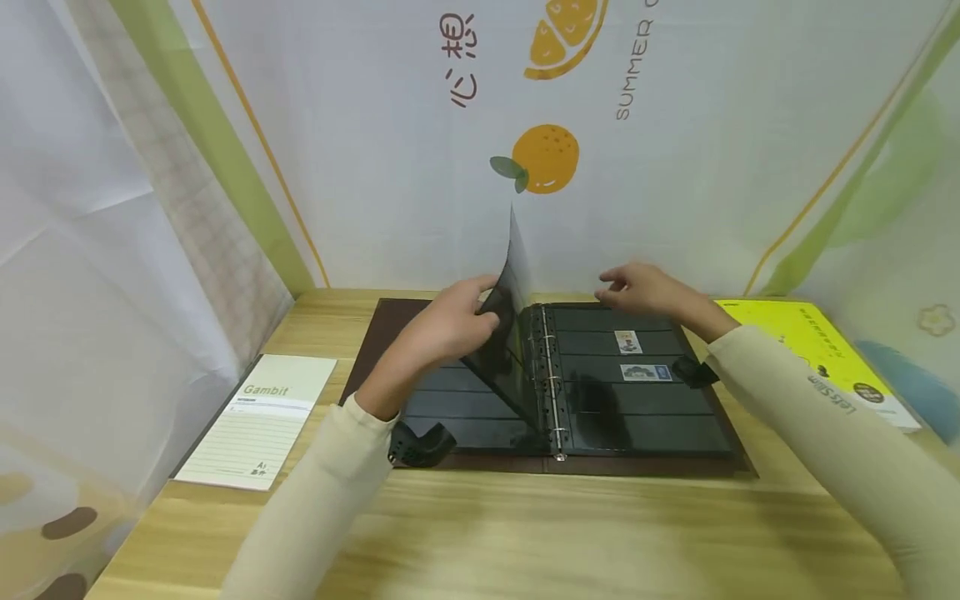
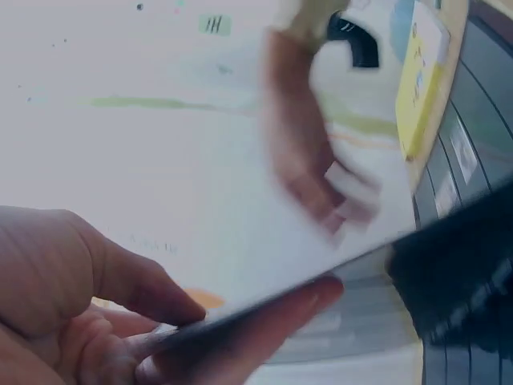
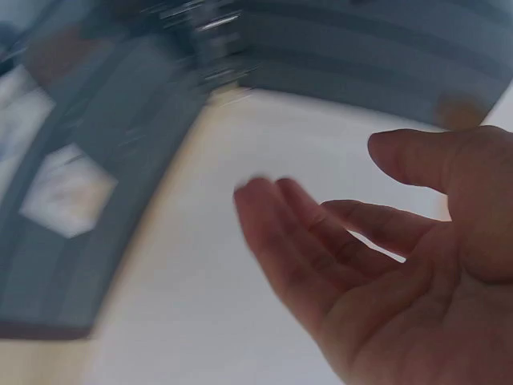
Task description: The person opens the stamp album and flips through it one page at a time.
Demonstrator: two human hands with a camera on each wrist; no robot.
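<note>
One glossy black page [image 1: 508, 317] stands pinched in left hand [image 1: 450, 321]; right hand [image 1: 637, 287] hovers released.

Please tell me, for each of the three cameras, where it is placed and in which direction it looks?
Head: looks forward and down at the brown ring-binder album; both hands and cream sleeves show.
Left wrist: beside the left hand, which pinches a dark plastic page; the blurred right hand shows beyond.
Right wrist: behind the open right hand, facing the album.
Shared: all views show the dark album pages.
</note>
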